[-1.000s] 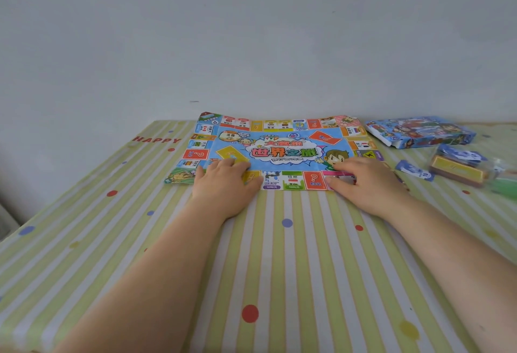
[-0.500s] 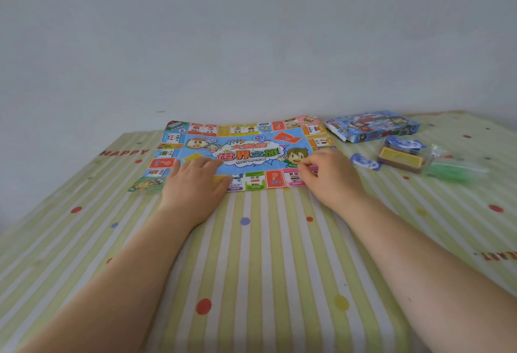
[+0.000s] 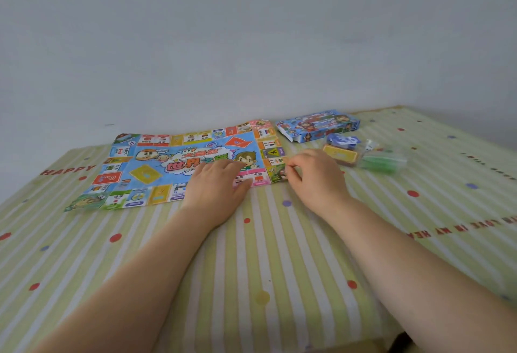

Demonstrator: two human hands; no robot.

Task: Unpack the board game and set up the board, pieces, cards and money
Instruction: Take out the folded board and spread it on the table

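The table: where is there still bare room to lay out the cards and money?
Free: the striped table nearer than the board, and the right side beyond the green bag. Crowded: between the board and the box, where the card packs lie.

Colourful paper board [image 3: 173, 168] lies unfolded (slightly creased); box [image 3: 317, 125] beside.

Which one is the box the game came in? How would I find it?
Start at the big colourful game board spread on the striped tablecloth, then look past its far right corner, toward the wall. The game box lies flat there. It is the only blue cardboard box with cartoon pictures; the things nearer, beside the right hand, are small card stacks and clear bags.
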